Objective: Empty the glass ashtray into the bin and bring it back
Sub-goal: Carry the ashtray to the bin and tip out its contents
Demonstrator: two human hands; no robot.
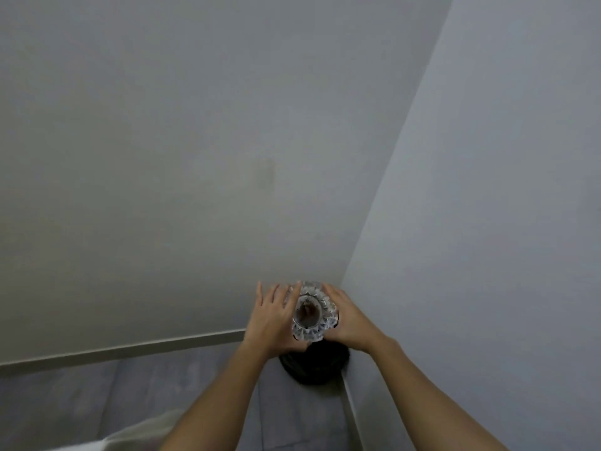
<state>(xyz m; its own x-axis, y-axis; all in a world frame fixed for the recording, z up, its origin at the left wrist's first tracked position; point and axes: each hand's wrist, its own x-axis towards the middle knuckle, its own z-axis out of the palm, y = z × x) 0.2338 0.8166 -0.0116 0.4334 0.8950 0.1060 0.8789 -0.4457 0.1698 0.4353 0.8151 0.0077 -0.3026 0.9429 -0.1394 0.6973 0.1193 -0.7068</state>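
The cut-glass ashtray [310, 312] is held between both my hands, above a black bin [313, 364] that stands on the floor in the room's corner. Dark brown residue shows in the ashtray's bowl, which faces me. My left hand [274, 320] presses its left side with fingers spread, and my right hand [346, 320] grips its right side. The ashtray and my hands hide most of the bin's opening.
Two plain grey walls meet in a corner [344, 275] right behind the bin. A pale skirting board [130, 348] runs along the left wall. Grey floor tiles [97, 395] lie at the lower left, and a light cloth edge [130, 437] shows at the bottom.
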